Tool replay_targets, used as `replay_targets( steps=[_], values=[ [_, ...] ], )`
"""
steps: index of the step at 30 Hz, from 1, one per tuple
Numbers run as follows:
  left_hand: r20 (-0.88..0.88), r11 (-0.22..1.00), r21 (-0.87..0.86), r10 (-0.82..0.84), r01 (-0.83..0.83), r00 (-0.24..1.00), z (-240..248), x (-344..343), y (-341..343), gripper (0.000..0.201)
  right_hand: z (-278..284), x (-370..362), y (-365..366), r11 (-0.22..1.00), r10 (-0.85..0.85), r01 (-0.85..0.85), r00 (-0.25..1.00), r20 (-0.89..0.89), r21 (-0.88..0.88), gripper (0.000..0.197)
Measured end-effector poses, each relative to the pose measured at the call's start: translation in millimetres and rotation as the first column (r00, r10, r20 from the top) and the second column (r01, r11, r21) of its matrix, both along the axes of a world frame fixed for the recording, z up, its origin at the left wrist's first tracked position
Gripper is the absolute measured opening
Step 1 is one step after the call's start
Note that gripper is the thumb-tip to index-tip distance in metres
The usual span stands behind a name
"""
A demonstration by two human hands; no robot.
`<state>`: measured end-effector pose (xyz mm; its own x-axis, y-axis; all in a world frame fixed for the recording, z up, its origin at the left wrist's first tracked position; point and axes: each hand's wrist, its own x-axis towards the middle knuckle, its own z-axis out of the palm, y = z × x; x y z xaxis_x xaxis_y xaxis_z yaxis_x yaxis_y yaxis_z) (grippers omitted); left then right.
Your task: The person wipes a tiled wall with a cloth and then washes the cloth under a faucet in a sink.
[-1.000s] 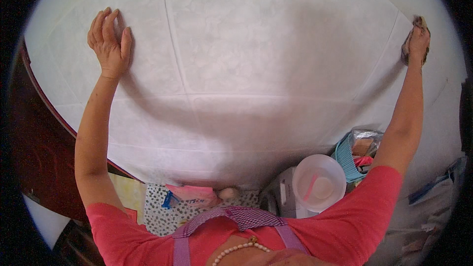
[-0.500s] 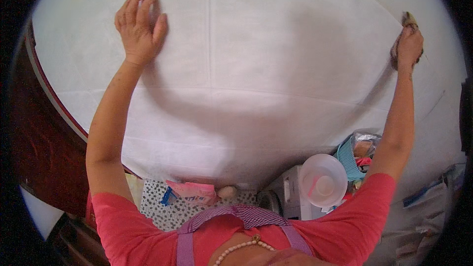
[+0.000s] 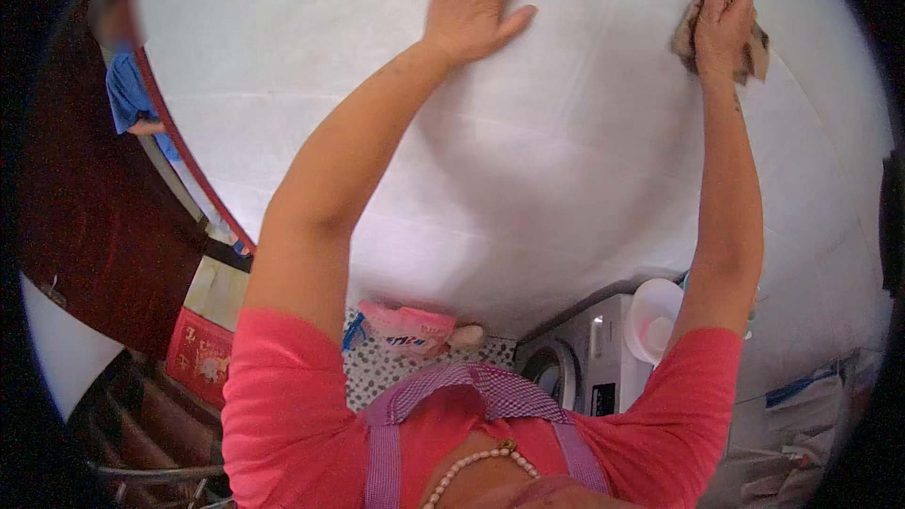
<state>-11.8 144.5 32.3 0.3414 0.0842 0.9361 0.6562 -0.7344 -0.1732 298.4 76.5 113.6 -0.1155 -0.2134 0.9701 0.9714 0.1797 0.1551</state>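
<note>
High on a white tiled wall [image 3: 556, 160], my left hand [image 3: 471, 9] rests with its fingers spread and nothing in them. Farther right, my right hand [image 3: 724, 33] grips a crumpled brownish cloth [image 3: 754, 57] against the wall, near its right-hand corner. Part of the cloth sticks out above the fingers and part hangs beside the wrist. Both arms are stretched up and forward, in short red sleeves.
Below stands a front-loading washing machine [image 3: 603, 349] with a white plastic basin [image 3: 652, 320] on top. A pink bag [image 3: 410, 328] lies on the speckled floor [image 3: 368, 382]. At left are a dark door [image 3: 104, 226], a red mat [image 3: 200, 349] and a person in blue [image 3: 132, 94] beyond the doorway.
My left hand has shifted right along the wall, closer to my right hand. The right hand with the cloth has moved up and left. A person now shows at the doorway.
</note>
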Motion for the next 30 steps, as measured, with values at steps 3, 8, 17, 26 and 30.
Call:
replay_targets(
  steps=[3, 8, 17, 26, 30],
  values=[
    [0.142, 0.976, -0.075, -0.194, 0.205, 0.971, -38.8, -9.0, 10.1, 0.055, -41.8, -75.5, 18.6, 0.657, 0.695, -0.753, 0.615, -0.373, -0.018, 0.036],
    [0.653, 0.682, -0.46, -0.174, 0.568, 0.737, -153.1, -69.1, -28.4, 0.052, -140.3, -213.7, -11.7, -0.341, 0.36, -0.826, -0.556, -0.749, 0.449, 0.039],
    [0.993, -0.508, 0.037, 0.112, 0.86, 0.024, -187.6, -176.0, -113.4, 0.086, -238.5, -332.3, -25.6, -0.612, 0.026, -0.619, -0.638, -0.77, 0.492, 0.042],
    [0.995, -0.388, -0.03, 0.078, 0.921, 0.065, -190.0, -247.3, -155.6, 0.087, -262.4, -367.8, -25.5, -0.664, -0.226, -0.466, -0.62, -0.751, 0.584, 0.038],
    [0.989, -0.303, -0.135, 0.02, 0.943, 0.148, -200.8, -249.4, -168.7, 0.084, -285.8, -398.0, -37.6, -0.389, 0.371, -0.85, 0.21, -0.905, -0.356, 0.044]
  ],
)
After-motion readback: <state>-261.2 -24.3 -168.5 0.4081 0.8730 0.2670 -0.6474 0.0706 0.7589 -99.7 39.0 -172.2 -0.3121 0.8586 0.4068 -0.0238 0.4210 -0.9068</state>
